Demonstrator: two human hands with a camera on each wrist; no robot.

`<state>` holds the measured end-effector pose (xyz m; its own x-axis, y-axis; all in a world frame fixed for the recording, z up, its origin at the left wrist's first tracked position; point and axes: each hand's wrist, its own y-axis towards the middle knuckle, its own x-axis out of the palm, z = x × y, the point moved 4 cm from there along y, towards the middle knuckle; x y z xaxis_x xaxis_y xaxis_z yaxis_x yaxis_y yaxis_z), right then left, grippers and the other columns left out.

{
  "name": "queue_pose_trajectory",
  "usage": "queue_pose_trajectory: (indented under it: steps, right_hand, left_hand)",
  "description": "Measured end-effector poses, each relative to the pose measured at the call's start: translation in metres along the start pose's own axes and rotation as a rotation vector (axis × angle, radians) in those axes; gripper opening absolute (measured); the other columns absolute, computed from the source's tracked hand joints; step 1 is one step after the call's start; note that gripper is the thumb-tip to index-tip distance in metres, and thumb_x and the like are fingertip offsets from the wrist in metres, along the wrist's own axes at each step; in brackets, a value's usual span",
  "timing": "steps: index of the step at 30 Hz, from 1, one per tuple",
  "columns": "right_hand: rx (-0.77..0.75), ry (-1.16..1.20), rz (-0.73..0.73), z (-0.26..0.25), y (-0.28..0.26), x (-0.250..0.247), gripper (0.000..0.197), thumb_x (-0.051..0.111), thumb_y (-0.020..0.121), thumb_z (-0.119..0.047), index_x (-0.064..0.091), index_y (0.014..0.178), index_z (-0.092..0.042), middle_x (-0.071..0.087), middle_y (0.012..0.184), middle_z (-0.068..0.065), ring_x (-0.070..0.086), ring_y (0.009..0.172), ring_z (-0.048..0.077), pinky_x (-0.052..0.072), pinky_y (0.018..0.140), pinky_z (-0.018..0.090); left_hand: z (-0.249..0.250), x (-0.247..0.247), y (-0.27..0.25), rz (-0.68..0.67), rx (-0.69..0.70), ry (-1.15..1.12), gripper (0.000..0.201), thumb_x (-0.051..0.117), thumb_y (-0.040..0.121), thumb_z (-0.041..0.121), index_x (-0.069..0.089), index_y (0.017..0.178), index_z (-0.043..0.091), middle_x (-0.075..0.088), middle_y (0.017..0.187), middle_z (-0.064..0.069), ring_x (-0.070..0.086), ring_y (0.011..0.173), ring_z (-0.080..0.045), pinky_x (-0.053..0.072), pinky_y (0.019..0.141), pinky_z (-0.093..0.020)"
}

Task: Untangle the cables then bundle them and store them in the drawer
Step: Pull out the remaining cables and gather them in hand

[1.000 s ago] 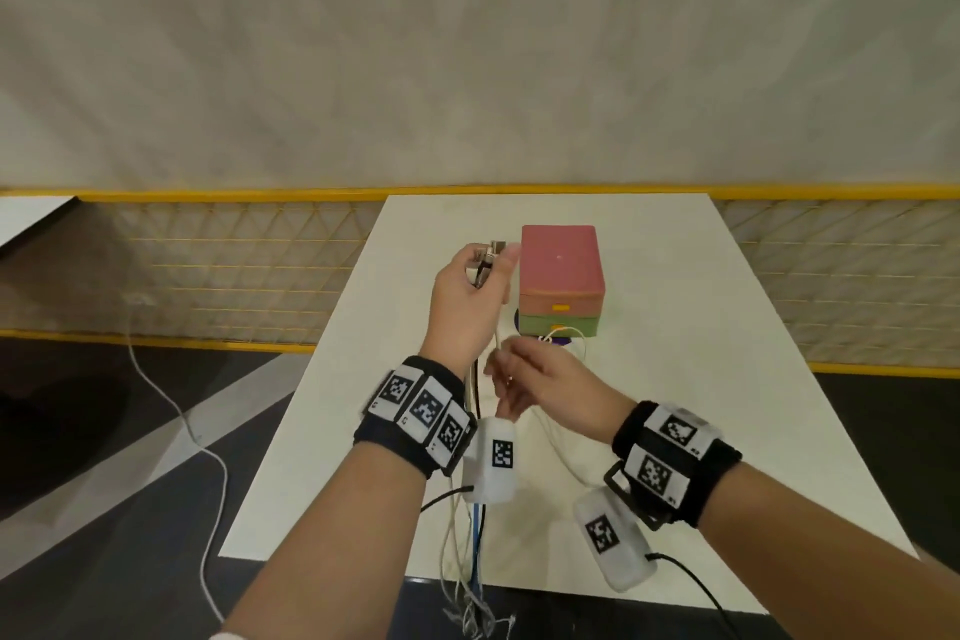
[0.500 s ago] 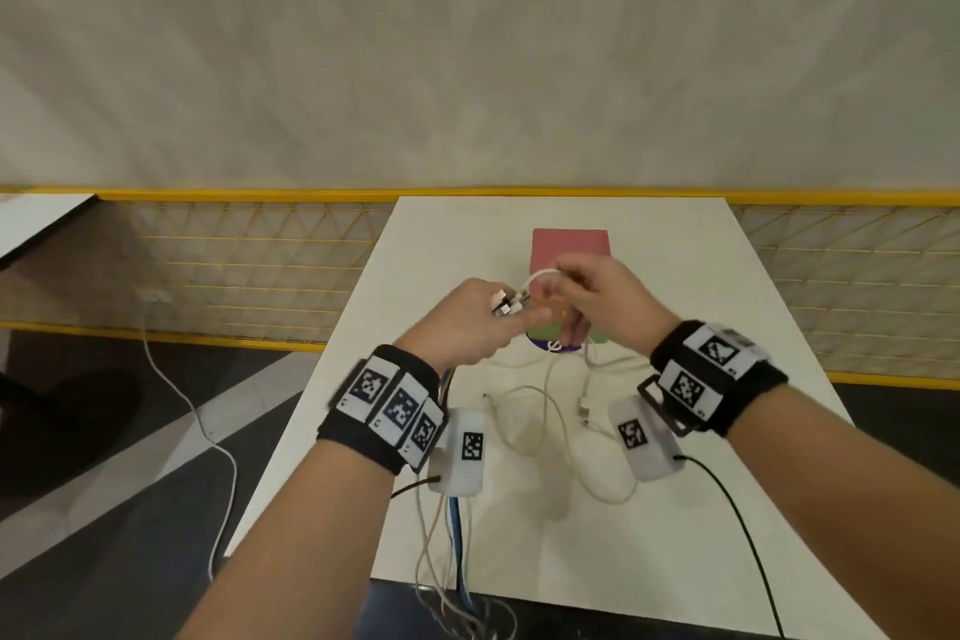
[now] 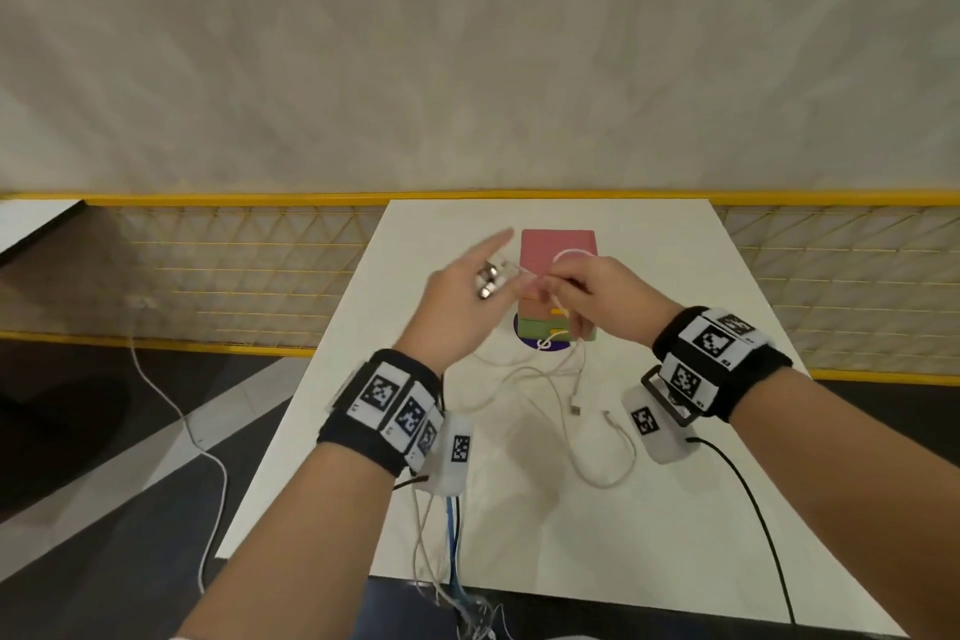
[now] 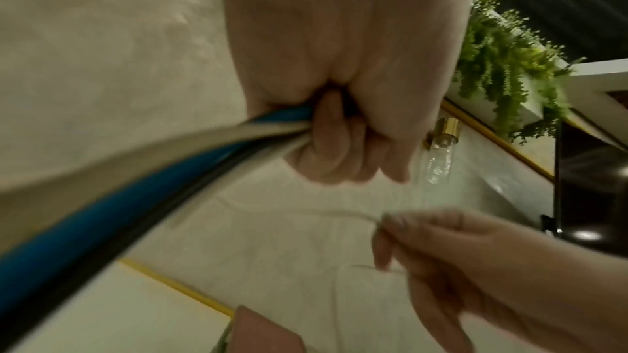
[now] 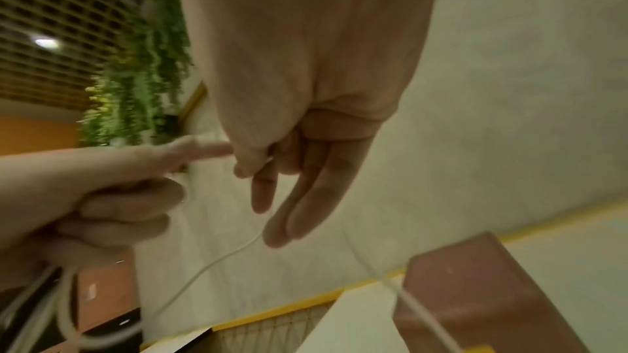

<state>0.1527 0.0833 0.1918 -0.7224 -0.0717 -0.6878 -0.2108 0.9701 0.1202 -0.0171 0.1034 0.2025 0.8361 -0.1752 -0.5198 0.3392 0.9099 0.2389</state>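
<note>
Above the table [image 3: 675, 509], the left hand [image 3: 457, 312] grips a bunch of cables [image 4: 142, 171] while the right hand [image 3: 597, 296] pinches a white cable [image 5: 210, 265] before the drawers [image 3: 558, 250].

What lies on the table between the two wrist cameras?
Loose white cables with free connector ends lie on the table, seen in the head view.

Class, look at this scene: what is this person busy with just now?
A person is sorting cables at a white table. The left hand grips a bunch of cables by their plug ends, while the right hand pinches a thin white cable and draws it clear. More white cable lies loose before the stacked drawer box.
</note>
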Motion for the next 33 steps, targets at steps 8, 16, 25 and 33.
queue_pose_trajectory:
  steps: [8, 16, 25, 33]
  right_hand:
    - [-0.054, -0.022, 0.087, 0.007, 0.004, -0.031, 0.023, 0.038, 0.101, -0.018, 0.051, 0.084, -0.008, 0.058, 0.081, 0.005, 0.064, 0.073, 0.016, 0.053, 0.067, 0.028]
    - [-0.065, -0.228, 0.228, 0.022, 0.014, -0.049, 0.015, 0.045, 0.099, -0.018, 0.055, 0.094, -0.009, 0.048, 0.093, 0.002, 0.044, 0.085, 0.014, 0.033, 0.07, 0.011]
    - [0.086, -0.026, 0.181, -0.003, -0.026, -0.044, 0.018, 0.039, 0.1, -0.02, 0.05, 0.092, -0.009, 0.067, 0.086, 0.011, 0.069, 0.068, 0.027, 0.05, 0.053, 0.024]
    - [0.164, 0.073, -0.211, -0.02, -0.098, 0.052, 0.02, 0.033, 0.101, -0.017, 0.048, 0.091, -0.009, 0.072, 0.077, 0.012, 0.068, 0.058, 0.028, 0.045, 0.051, 0.032]
  left_hand:
    - [0.01, -0.023, -0.005, 0.345, 0.017, -0.159, 0.028, 0.063, 0.092, 0.042, 0.052, 0.077, 0.021, 0.051, 0.063, 0.006, 0.044, 0.056, -0.01, 0.038, 0.056, -0.028]
    - [0.019, -0.055, -0.027, 0.605, 0.072, -0.274, 0.027, 0.061, 0.096, 0.032, 0.047, 0.074, 0.023, 0.044, 0.064, 0.009, 0.039, 0.054, -0.001, 0.034, 0.055, -0.013]
    - [-0.007, -0.085, -0.053, 0.724, -0.046, -0.322, 0.029, 0.061, 0.094, 0.039, 0.046, 0.072, 0.028, 0.047, 0.067, 0.008, 0.043, 0.061, -0.006, 0.038, 0.059, -0.018]
    - [-0.006, -0.047, -0.078, 0.364, -0.056, -0.331, 0.039, 0.063, 0.09, 0.042, 0.049, 0.077, 0.008, 0.037, 0.064, -0.01, 0.033, 0.059, -0.026, 0.029, 0.054, -0.038]
